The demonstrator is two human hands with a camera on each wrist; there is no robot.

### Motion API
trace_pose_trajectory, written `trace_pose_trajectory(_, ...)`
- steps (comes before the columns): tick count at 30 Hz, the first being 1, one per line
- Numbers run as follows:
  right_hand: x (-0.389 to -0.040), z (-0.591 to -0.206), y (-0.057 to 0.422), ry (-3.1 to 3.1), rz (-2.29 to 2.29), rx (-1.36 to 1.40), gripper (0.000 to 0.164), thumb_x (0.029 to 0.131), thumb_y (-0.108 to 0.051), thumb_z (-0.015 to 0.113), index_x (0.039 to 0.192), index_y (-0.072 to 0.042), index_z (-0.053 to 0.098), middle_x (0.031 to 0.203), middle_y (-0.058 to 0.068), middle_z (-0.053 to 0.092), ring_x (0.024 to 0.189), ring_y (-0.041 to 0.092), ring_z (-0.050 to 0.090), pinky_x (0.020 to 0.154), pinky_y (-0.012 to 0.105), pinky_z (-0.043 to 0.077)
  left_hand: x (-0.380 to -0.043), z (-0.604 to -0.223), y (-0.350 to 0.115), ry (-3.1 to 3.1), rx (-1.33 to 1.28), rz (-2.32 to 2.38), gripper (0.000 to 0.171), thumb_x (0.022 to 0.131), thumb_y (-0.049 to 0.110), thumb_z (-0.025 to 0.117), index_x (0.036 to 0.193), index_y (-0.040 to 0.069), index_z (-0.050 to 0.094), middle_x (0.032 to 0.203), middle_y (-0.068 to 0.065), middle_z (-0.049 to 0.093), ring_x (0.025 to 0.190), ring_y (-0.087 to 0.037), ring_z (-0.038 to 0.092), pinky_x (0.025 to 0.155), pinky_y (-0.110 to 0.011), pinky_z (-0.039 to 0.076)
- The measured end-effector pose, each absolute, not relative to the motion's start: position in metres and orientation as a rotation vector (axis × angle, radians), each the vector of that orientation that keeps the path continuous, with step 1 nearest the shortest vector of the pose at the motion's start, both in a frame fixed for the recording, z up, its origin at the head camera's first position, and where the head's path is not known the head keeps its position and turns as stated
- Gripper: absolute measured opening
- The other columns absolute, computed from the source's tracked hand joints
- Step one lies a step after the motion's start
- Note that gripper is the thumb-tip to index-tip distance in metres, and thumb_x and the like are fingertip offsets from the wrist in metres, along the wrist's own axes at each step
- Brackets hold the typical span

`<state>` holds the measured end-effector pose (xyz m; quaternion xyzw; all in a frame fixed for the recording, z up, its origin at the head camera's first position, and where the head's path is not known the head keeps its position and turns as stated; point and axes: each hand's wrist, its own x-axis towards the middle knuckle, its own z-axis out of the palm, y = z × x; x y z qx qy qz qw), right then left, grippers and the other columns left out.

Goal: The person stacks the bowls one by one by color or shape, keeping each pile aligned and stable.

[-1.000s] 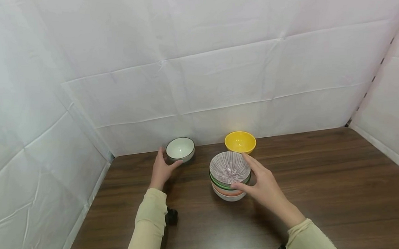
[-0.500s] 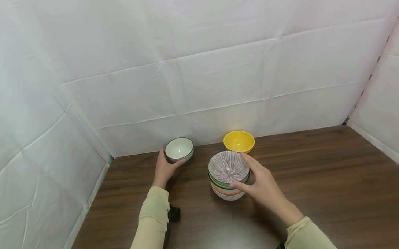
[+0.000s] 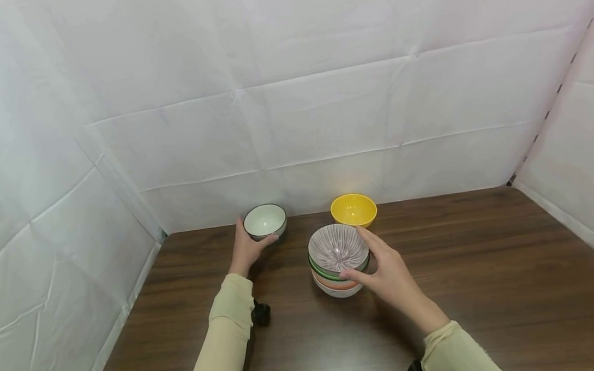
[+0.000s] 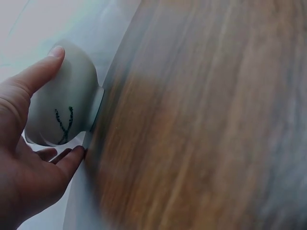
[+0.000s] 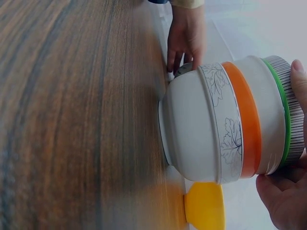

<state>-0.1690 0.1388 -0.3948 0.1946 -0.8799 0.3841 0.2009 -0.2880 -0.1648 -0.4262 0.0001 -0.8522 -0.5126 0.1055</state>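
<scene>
A white bowl (image 3: 265, 219) with a dark rim stands at the back of the table, left of centre. My left hand (image 3: 245, 248) holds it, thumb along the near side and fingers round the left; the left wrist view shows a green sprig on its outside. Right of it is a stack: a striped bowl (image 3: 337, 247) on top, then a green-rimmed bowl (image 5: 277, 115), an orange-banded bowl (image 5: 243, 120) and a white leaf-patterned bowl (image 5: 192, 129) at the bottom. My right hand (image 3: 392, 272) grips the striped bowl by its right side, thumb in front and fingers behind.
A yellow bowl (image 3: 353, 208) stands just behind the stack, partly overlapped by it in the head view. The dark wooden table (image 3: 476, 255) meets a white sheet wall (image 3: 294, 120) at the back, with more sheeting at both sides.
My left thumb has slid right along the near side of the white bowl, closing round it. The right hand keeps its hold on the striped bowl; the head view has shifted slightly.
</scene>
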Motion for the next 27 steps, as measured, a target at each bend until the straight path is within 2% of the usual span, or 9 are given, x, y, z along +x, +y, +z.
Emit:
trace_pose_trajectory(6,-0.1689,-0.3956,0.1388,-2.450,1.071,0.548,0.099,0.068,-0.050,0.079,0.146,-0.005,0.037,0.146,0.019,0.044,0.130,0.033,0.043,0.104,0.057,0.042,-0.2881,-0.4267,-0.1614,-2.524,0.025,-1.502,0.121,0.073,0.031,0.082,0.150,-0.002,-0.006,0.157,-0.029,0.007,0.142,-0.040,0.013,0.118,-0.053,0.019)
trace_pose_trajectory(9,-0.1693,-0.3959,0.1387,-2.446,1.063,0.553,0.098,0.068,-0.048,0.080,0.146,-0.005,0.037,0.145,0.020,0.045,0.130,0.034,0.043,0.103,0.058,0.042,-0.2883,-0.4270,-0.1605,-2.522,0.028,-1.507,0.121,0.074,0.031,0.082,0.150,-0.002,-0.006,0.156,-0.029,0.008,0.142,-0.040,0.014,0.118,-0.053,0.019)
trace_pose_trajectory(13,-0.1691,-0.3962,0.1395,-2.445,1.056,0.551,0.097,0.069,-0.047,0.080,0.146,-0.004,0.037,0.145,0.021,0.045,0.129,0.036,0.043,0.102,0.059,0.042,-0.2888,-0.4277,-0.1587,-2.499,0.009,-1.533,0.119,0.074,0.029,0.082,0.150,-0.002,-0.004,0.155,-0.029,0.012,0.141,-0.040,0.016,0.118,-0.054,0.019)
trace_pose_trajectory(27,-0.1657,-0.3950,0.1409,-2.456,1.057,0.542,0.098,0.070,-0.048,0.079,0.146,-0.003,0.037,0.145,0.021,0.044,0.130,0.036,0.043,0.102,0.059,0.043,-0.2878,-0.4297,-0.1562,-2.402,-0.003,-1.559,0.105,0.069,0.025,0.085,0.147,0.001,0.018,0.147,-0.024,0.032,0.132,-0.036,0.035,0.113,-0.052,0.032)
